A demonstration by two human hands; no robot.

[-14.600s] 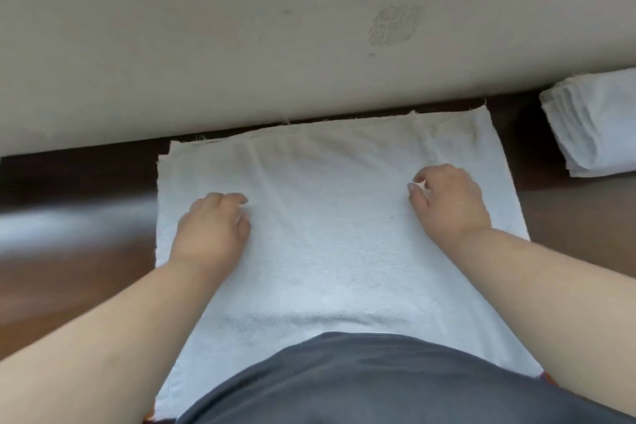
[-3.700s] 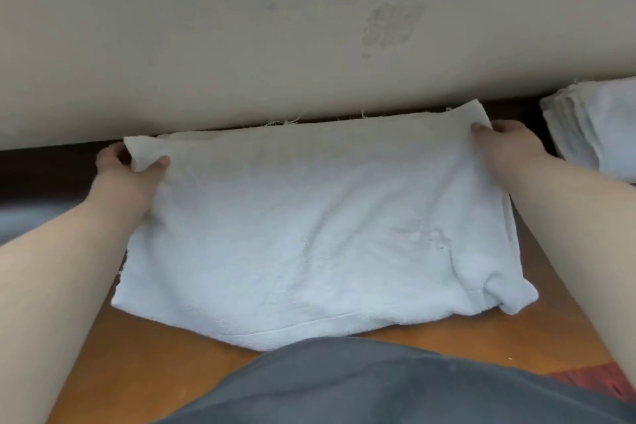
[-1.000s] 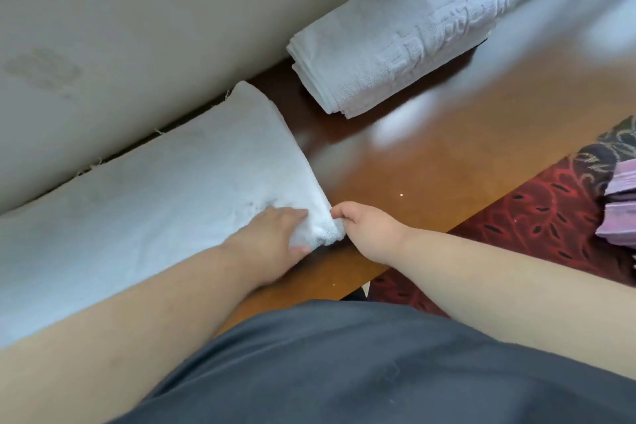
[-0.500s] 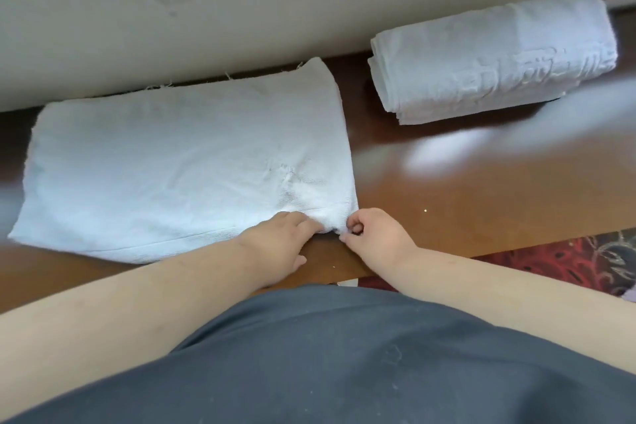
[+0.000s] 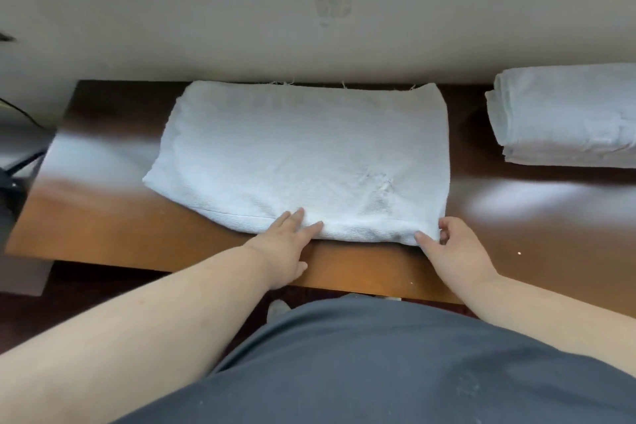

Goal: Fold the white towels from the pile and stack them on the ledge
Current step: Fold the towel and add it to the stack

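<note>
A glossy brown wooden surface (image 5: pixel 113 227) runs along a pale wall (image 5: pixel 206 10), and on it, hard against the wall, lies the white towel (image 5: pixel 299 148), folded into a wide rectangle with loose threads at its far edge. At the far right of the surface, well apart from it, sits the stack of folded towels (image 5: pixel 564 117). The step in hand looks like squaring up the half-folded towel before the next fold. The left hand (image 5: pixel 284 248) lies flat, fingers straight, pressing the near edge around its middle. The right hand (image 5: pixel 454 251) pinches the near right corner between thumb and curled fingers. The next move probably calls for carrying that right end over to the left end, edges matched, while the left hand keeps the cloth from sliding on the slick wood.
</note>
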